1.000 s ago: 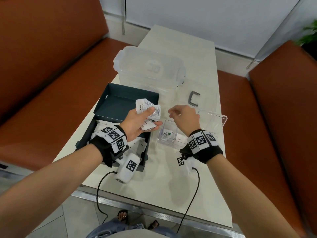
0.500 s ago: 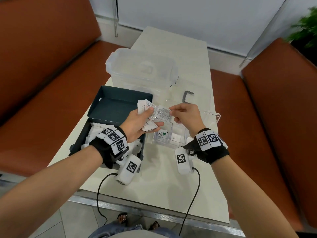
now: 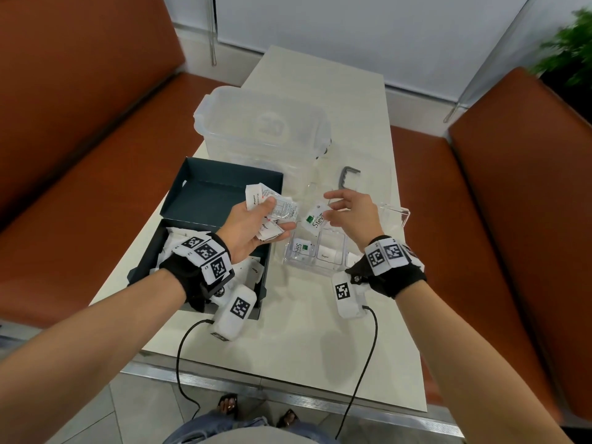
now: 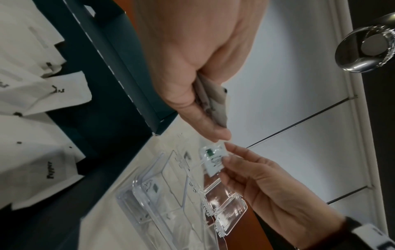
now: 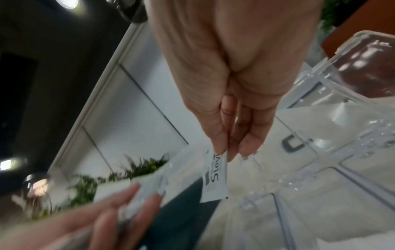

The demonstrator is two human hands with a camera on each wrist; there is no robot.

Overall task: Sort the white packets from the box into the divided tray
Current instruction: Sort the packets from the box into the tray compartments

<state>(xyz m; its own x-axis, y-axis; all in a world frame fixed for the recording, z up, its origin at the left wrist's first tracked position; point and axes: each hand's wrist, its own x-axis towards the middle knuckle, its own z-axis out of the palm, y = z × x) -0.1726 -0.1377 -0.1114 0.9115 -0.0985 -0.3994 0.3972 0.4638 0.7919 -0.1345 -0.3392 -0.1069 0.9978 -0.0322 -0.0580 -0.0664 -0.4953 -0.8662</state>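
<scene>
My left hand (image 3: 256, 224) grips a bunch of white packets (image 3: 275, 209) above the right edge of the dark box (image 3: 221, 187); the same left hand (image 4: 198, 94) shows in the left wrist view with those packets (image 4: 211, 104). My right hand (image 3: 349, 213) pinches one white Stevia packet (image 3: 315, 219) by its top, hanging over the clear divided tray (image 3: 320, 267). That Stevia packet (image 5: 214, 177) dangles from my right fingertips (image 5: 220, 148). More white packets (image 3: 179, 241) lie in the box. The tray holds a Stevia packet (image 3: 301, 248) on its left and a Sugar packet (image 3: 326, 254) in the middle.
A large clear lidded container (image 3: 262, 129) stands behind the box. A grey handle (image 3: 349, 176) lies on the white table (image 3: 288, 331) behind the tray, whose clear lid (image 3: 394, 213) stands open. Orange benches (image 3: 512, 219) flank the table on both sides.
My right hand reached to the bunch in my left hand, drew out the Stevia packet, and now holds it apart from the bunch, over the tray.
</scene>
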